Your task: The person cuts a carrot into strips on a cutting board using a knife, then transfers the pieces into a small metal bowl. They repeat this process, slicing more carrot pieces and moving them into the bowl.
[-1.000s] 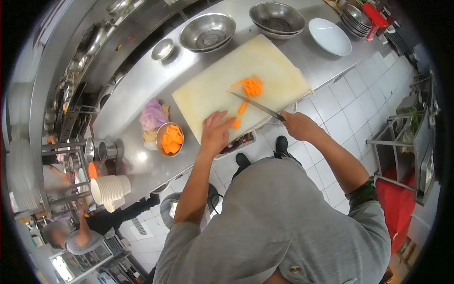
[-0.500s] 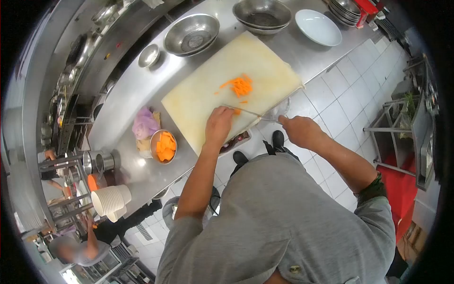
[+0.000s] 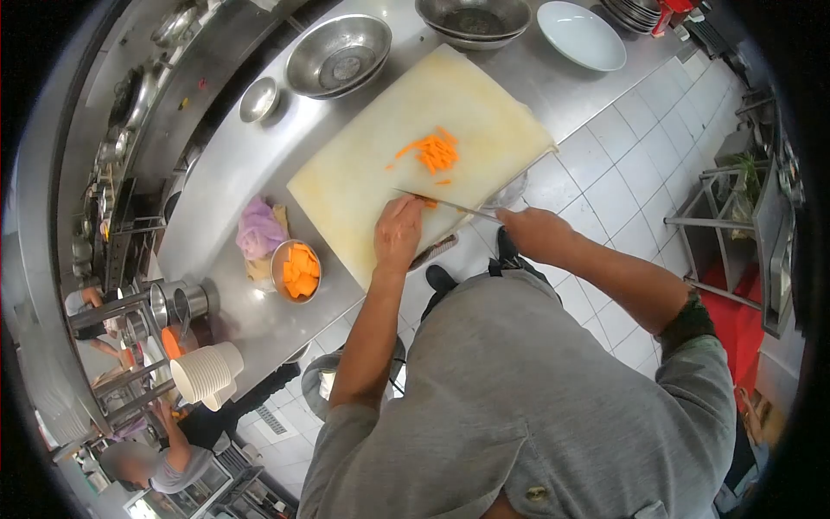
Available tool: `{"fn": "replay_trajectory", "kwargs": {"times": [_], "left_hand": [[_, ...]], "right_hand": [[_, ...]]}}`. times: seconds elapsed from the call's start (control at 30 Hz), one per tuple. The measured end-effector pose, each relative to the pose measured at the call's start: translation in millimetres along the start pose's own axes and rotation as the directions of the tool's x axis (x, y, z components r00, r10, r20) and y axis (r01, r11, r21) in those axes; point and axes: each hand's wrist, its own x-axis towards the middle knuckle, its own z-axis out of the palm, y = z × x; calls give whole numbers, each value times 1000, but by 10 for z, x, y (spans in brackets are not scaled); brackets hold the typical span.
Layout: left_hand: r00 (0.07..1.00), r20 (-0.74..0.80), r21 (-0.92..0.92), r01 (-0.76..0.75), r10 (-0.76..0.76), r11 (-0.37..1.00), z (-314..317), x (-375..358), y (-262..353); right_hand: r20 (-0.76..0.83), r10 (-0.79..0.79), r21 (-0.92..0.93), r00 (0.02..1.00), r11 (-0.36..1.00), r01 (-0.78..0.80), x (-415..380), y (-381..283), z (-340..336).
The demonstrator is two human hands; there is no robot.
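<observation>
Head view: right hand [image 3: 529, 233] grips knife [image 3: 467, 209] off board [image 3: 359, 177] at 4 o'clock; left hand [image 3: 399, 229] pins orange piece [image 3: 430, 204] near 5 o'clock edge. Orange strips [image 3: 438, 154] at piece's 12; clear surface 9–12.

From where I stand, a hand could pass over the cutting board [image 3: 363, 156] along its far edge and left corner. The carrot strips [image 3: 437, 151] block its middle, and the knife [image 3: 467, 210] with both hands bars the near edge. Off its left end, the purple cloth [image 3: 260, 229] and the bowl of orange chunks [image 3: 298, 272] crowd the way; bare counter [image 3: 226, 169] runs between that cloth and the small bowl [image 3: 259, 100]. Metal bowls [image 3: 339, 57] stand beyond the far edge, but there's room between the right end and the white plate [image 3: 581, 36]
</observation>
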Motion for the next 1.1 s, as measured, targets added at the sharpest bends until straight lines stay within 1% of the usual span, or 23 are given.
{"fn": "replay_trajectory", "kwargs": {"times": [0.07,0.13,0.23,0.33,0.47,0.53,0.63,0.73,0.83,0.93,1.1], "left_hand": [[1000,-10,-1,4,-4,1000,38,-2,-2],[1000,2,-3,2,-2,1000,21,-21,-17],[999,-25,18,-20,21,1000,52,-52,-56],[1000,-6,38,-12,12,999,41,-35,-32],[1000,15,48,-5,4,999,2,-9,3],[1000,-6,60,-21,21,998,10,4,8],[999,-46,-6,-11,10,1000,6,-16,33],[997,-63,-3,-49,49,999,41,-34,-39],[1000,-19,26,-24,24,999,9,-15,-3],[999,-31,26,-22,23,999,-4,15,29],[1000,5,20,-18,18,1000,10,2,-11]], "right_hand": [[-32,-41,24,999,999,41,128,4,22],[-43,-64,42,997,997,65,139,-89,-117],[40,12,28,999,1000,-13,-149,-192,-369],[120,40,6,992,999,-41,-289,-239,-450],[-12,-26,61,1000,998,27,-66,-96,4],[-74,-49,93,996,994,56,108,-100,26],[-45,-25,62,999,998,28,65,-141,-132],[58,14,32,998,999,-16,-197,-251,-361],[80,27,41,996,999,-31,-300,-279,-286],[3,7,71,1000,997,-7,-330,-259,-132],[54,67,37,996,997,-69,-328,-294,-124]]}}
